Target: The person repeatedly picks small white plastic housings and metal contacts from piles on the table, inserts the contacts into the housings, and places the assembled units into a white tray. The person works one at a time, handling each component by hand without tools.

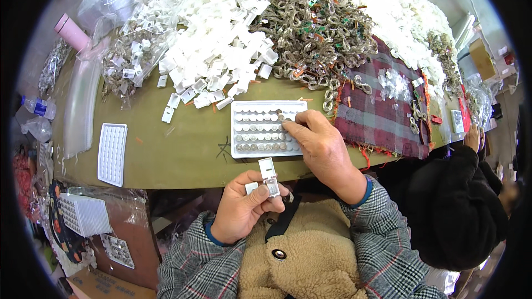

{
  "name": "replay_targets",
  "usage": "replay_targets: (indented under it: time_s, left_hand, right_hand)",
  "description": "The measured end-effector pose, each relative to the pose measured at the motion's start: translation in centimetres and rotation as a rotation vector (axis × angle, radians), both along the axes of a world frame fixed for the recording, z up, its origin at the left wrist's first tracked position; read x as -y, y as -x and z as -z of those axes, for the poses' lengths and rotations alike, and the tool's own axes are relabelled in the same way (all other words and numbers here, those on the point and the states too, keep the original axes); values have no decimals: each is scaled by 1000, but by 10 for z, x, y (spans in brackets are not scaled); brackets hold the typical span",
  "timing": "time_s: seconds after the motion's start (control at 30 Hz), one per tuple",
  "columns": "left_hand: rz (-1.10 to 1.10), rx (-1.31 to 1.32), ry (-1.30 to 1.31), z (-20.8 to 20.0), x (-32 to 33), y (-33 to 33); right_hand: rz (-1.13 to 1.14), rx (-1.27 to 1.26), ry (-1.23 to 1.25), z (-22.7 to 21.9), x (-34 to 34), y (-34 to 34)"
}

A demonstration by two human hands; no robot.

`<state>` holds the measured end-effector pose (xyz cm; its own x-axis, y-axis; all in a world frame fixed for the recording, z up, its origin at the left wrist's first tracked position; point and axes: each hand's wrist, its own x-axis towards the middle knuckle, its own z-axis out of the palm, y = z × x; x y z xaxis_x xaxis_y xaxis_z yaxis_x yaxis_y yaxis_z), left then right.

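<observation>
White tray (266, 156) on the bench (188, 169), holding rows of small round silvery discs (261, 147); a second white tray (112, 155) with moulded wells lies to its left. Left hand (241, 210): fingers grasp an opened white case (268, 170) and another white piece (251, 187), near the tray's front edge. Right hand (327, 147): fingers nearly together at the tray's right side, over the discs; whether one is gripped cannot be told

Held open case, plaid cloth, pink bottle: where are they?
Held open case (269, 177), head view: near where its halves meet.
Plaid cloth (376, 114), head view: on its bare middle.
Pink bottle (71, 32), head view: on its side.
</observation>
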<state>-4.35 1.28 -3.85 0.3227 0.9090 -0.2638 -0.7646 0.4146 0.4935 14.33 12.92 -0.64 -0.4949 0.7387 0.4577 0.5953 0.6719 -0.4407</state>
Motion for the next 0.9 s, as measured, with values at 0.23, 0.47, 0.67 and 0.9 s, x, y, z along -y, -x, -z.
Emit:
replay_targets:
  time_s: [0.23,0.47,0.67,0.9]
  left_hand:
    - [-67,59,3,-3,3,-5]
    - [-90,-49,-17,0,17,-19]
    - [-53,-1,16,0,27,-22]
    - [-66,24,17,-7,28,-21]
  right_hand:
    - [-71,-242,167,-13,31,-7]
    - [-168,-278,182,-16,88,-6]
    - [-229,-336,253,-21,93,-12]
    - [-144,-443,255,-21,91,-2]
